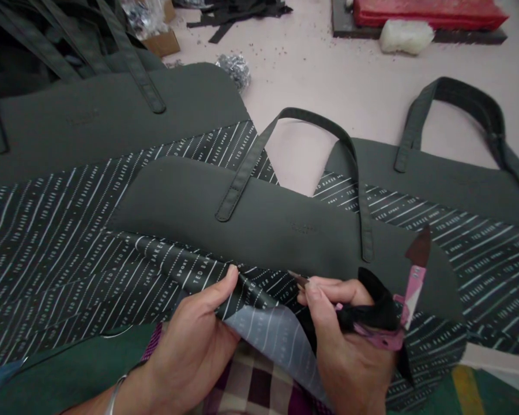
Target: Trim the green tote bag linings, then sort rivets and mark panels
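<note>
A dark grey tote bag with one strap handle and a lower part of black, white-printed fabric lies in front of me. My left hand holds the folded edge of this fabric, thumb on top and fingers underneath, partly hidden. The pale underside of the fabric is turned up between my hands. My right hand grips a pink-handled pointed tool, partly wrapped in black material. Its thin tip is at the seam below the grey panel; a broad dark-red point sticks up behind the hand.
Similar bags lie at the left and right, overlapping beside mine. Further back on the pale table are a crumpled silvery bundle, black strips, a cardboard box, a red block and a whitish lump.
</note>
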`<state>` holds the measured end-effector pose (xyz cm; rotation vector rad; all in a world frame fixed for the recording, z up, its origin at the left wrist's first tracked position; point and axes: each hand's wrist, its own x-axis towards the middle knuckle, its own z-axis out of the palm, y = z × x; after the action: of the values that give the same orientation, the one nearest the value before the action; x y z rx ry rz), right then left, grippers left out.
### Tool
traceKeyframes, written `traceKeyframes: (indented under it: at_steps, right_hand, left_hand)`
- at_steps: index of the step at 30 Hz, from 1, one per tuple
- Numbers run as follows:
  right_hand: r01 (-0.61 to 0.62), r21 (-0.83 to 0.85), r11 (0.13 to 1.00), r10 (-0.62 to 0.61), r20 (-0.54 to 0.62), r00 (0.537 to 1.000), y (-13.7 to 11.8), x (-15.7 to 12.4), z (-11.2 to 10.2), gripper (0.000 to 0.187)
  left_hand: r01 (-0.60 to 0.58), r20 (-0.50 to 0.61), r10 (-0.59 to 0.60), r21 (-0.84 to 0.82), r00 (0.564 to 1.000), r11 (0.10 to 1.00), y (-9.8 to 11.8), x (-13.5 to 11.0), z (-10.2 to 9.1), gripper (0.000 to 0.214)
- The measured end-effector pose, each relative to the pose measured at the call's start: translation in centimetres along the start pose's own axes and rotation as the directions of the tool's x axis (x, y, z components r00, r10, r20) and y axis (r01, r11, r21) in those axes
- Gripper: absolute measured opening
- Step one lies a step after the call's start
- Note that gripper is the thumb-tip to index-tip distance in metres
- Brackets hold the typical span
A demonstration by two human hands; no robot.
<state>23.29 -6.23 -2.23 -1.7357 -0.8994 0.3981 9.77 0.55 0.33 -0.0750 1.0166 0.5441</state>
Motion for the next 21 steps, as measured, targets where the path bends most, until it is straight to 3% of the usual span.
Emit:
traceKeyframes:
  at_steps: [9,16,21]
  right_hand:
    - [0.036,-0.03,0.999,-0.038,-0.045,0.998,-0.1,-0.2,1.0,0.017]
    - [-0.077,0.186,0.98,0.094,-0.084,0.992,1.0,-0.7,-0.6,0.017]
    - [-0.091,0.18,0.98,0.105,-0.074,0.992,1.0,-0.7,-0.8,0.015]
  left_hand:
    - [0.024,0.024,-0.024,0.005,0.999,1.0,0.0,0.1,-0.3,0.042]
    - [-0.025,-0.026,0.023,-0.074,0.999,0.997,0.1,0.1,0.1,0.043]
    - [-0.04,-0.026,0.038,-0.076,0.999,0.996,0.1,-0.1,0.5,0.042]
